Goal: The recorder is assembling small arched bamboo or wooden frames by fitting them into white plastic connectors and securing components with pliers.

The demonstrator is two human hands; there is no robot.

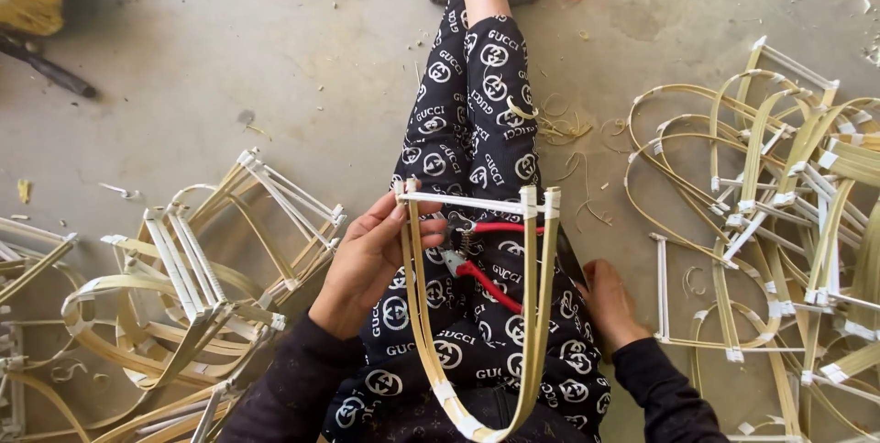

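Bamboo-strip U-shaped frame point(477, 315), pale with a white taped crossbar, is lying along the person's patterned trouser lap. Heaps of similar bent bamboo frames are crowding the left point(174, 305) and right point(779, 214), red-handled pliers point(477, 255) sitting under the crossbar. Left hand point(362, 264) is curling its fingers round the frame's left leg; right hand point(610, 301) is resting, fingers loosely bent, gripping nothing visible. Bare concrete floor point(275, 67) is lying open ahead.
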